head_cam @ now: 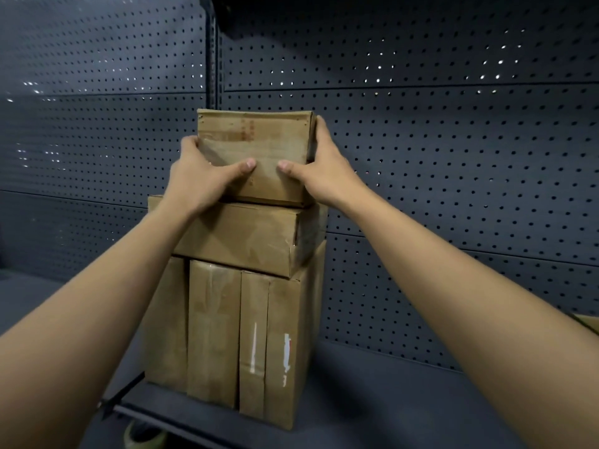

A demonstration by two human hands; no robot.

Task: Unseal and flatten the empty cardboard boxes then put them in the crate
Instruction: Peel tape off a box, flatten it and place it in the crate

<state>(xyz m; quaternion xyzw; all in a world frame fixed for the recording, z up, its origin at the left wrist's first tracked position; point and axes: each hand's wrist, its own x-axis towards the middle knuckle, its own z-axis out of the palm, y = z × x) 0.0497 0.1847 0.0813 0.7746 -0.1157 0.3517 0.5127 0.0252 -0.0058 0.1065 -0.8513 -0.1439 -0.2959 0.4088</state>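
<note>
A small brown cardboard box [256, 137] tops a stack on a dark shelf. My left hand [201, 176] grips its left side, thumb pressed on the front face. My right hand [319, 170] grips its right side, thumb on the front and fingers wrapped along the right edge. Under it lies a wider flat cardboard box [249, 241]. That one rests on several tall boxes standing upright side by side [227, 335], some with white tape marks. No crate is in view.
The dark shelf board [372, 400] runs left to right with a perforated metal back panel [437, 157] behind the stack. A corner of another cardboard piece [588, 322] shows at the right edge. A roll of something greenish [142, 435] lies below the shelf.
</note>
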